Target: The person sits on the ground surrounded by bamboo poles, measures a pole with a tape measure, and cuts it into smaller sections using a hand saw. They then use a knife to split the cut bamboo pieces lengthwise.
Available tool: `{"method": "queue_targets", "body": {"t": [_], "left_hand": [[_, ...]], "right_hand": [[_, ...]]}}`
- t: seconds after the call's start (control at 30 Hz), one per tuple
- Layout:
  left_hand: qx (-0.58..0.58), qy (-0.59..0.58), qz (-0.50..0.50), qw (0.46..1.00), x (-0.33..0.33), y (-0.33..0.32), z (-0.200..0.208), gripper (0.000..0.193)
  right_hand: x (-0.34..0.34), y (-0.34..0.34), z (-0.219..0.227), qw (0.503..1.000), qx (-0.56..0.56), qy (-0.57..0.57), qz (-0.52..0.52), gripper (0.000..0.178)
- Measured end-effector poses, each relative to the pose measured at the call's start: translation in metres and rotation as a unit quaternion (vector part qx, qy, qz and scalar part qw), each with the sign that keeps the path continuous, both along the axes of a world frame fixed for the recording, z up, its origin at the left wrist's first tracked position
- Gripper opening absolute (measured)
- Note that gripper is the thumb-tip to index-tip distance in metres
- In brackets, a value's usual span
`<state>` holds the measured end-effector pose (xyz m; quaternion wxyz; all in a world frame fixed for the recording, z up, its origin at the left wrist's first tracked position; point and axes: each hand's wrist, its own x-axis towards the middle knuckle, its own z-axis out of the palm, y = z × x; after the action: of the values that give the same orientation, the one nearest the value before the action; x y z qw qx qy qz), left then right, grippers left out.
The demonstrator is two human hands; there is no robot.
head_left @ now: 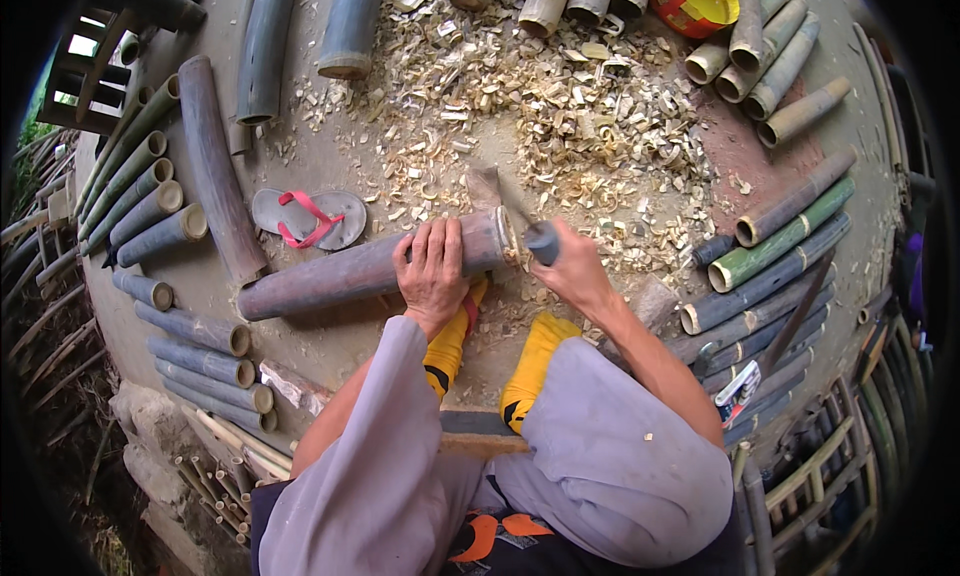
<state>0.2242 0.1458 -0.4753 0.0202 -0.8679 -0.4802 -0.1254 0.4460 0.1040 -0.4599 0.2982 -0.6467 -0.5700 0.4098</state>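
A thick, dark purplish bamboo tube [340, 273] lies slantwise before me, its pale cut end toward the right. My left hand [432, 268] grips it from above, fingers wrapped over its upper side near that end. In my right hand [578, 272] is a knife [543, 244], held by its dark, round handle. Its blade is blurred and slants up to the left past the tube's rim, where pale, frayed fibres show; whether it touches the rim I cannot tell. A small wooden block [482, 184] sits just beyond the tube's end.
Pale bamboo chips [600, 126] are heaped on the floor ahead. A grey sandal [310, 219] with pink straps lies beyond the tube. Cut bamboo pieces [200, 326] line the left; more pieces [780, 236] are stacked right. A yellow-red tub [695, 1] stands at the back.
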Motion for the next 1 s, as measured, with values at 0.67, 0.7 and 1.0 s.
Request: {"method": "queue_targets", "body": {"t": [0.67, 0.7, 1.0], "left_hand": [[-0.172, -0.019, 0.024, 0.985, -0.01, 0.012, 0.031, 0.091], [-0.167, -0.016, 0.024, 0.985, -0.01, 0.011, 0.03, 0.091], [-0.154, -0.031, 0.026, 0.987, -0.005, 0.011, 0.031, 0.087]], "right_hand": [[-0.013, -0.006, 0.036, 1.0, -0.001, -0.003, 0.004, 0.035], [-0.018, -0.003, 0.049, 0.996, 0.087, 0.009, -0.016, 0.035], [-0.002, 0.001, 0.017, 0.997, -0.063, -0.037, 0.03, 0.034]]}}
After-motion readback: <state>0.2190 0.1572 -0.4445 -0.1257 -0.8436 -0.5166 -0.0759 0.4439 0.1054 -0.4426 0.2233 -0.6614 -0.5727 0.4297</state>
